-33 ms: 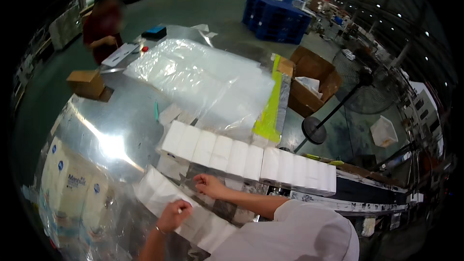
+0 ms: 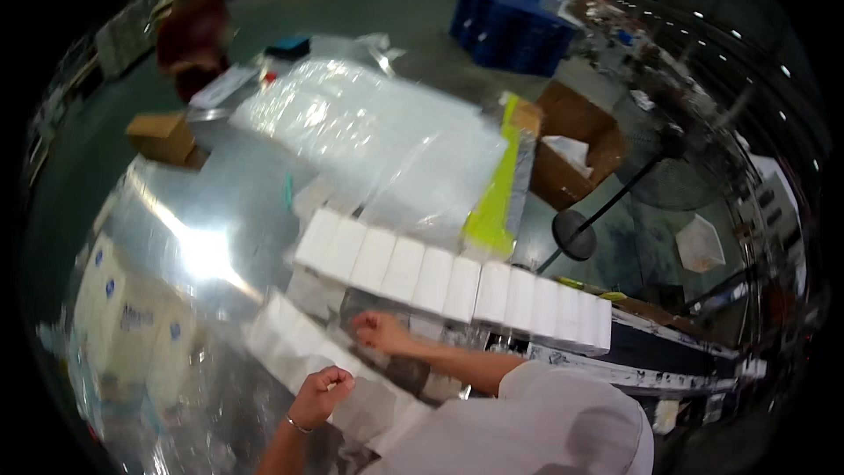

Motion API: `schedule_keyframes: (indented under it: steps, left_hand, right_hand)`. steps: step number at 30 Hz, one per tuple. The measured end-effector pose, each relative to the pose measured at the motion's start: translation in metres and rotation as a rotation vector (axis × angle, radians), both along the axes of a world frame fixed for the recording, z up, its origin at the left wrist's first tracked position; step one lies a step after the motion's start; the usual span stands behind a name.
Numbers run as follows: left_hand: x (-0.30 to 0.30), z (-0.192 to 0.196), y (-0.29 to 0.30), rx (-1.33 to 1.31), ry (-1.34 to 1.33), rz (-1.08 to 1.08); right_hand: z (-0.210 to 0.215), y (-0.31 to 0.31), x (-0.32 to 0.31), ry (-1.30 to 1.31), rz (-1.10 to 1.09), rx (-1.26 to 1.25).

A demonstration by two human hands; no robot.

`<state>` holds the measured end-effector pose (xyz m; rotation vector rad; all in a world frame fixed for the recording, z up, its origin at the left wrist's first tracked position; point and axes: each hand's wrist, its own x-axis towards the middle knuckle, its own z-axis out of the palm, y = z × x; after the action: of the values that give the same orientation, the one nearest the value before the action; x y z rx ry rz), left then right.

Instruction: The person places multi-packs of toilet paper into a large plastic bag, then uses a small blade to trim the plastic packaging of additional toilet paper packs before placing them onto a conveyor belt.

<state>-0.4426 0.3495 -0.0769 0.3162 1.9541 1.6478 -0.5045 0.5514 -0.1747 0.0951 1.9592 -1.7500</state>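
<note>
My left hand (image 2: 322, 396) hovers over a row of white, soft-looking packs (image 2: 290, 339), which seem to be tissue, on the near side of the table. Its thumb and fingers are pinched together, and whatever may be between them is hidden. My right hand (image 2: 380, 334) is curled shut in the gap between this row and a longer row of white packs (image 2: 396, 268) behind it. Blur hides whether anything is in its fingers. Clear plastic-wrapped tissue packs (image 2: 132, 325) stand at the left of the near row.
A stack of clear plastic bags (image 2: 369, 141) covers the far part of the metal table (image 2: 237, 185). A cardboard box (image 2: 163, 136) is at the left edge. Beyond the table are an open carton (image 2: 576, 136), a standing fan (image 2: 576, 233), blue pallets (image 2: 510, 31) and another person (image 2: 193, 35).
The view has shifted slightly and blurred. My left hand appears slightly farther right; my right hand stays in nearly the same place. The packs lie as before.
</note>
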Motion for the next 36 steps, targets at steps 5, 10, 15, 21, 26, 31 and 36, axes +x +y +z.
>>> schedule_keyframes:
  steps: [5,10,15,21,26,31,36]
  left_hand:
    - [0.049,-0.048,-0.020,-0.248,0.249,0.883]
    - [0.086,-0.103,0.042,0.758,-0.445,0.994]
    - [0.064,-0.060,0.077,1.033,-0.455,0.748]
    - [0.144,-0.032,0.072,-0.121,0.368,0.921]
    - [0.191,0.090,0.012,-1.470,1.136,1.253]
    - [0.255,0.071,-0.106,-2.105,0.885,1.050]
    - [0.261,0.055,-0.163,-1.238,0.316,1.307]
  right_hand:
    - [-0.030,0.025,0.031,0.385,0.011,0.201]
    - [-0.025,0.008,0.056,0.392,-0.047,0.092]
    - [0.003,0.041,0.032,-0.012,0.221,-0.259]
    - [0.074,0.087,0.055,-0.242,0.479,-0.613]
    - [0.132,0.147,0.072,-0.308,0.364,-0.640]
    - [0.058,0.167,0.086,0.009,0.288,-0.215]
    - [0.067,0.102,0.114,-0.069,0.592,-0.362]
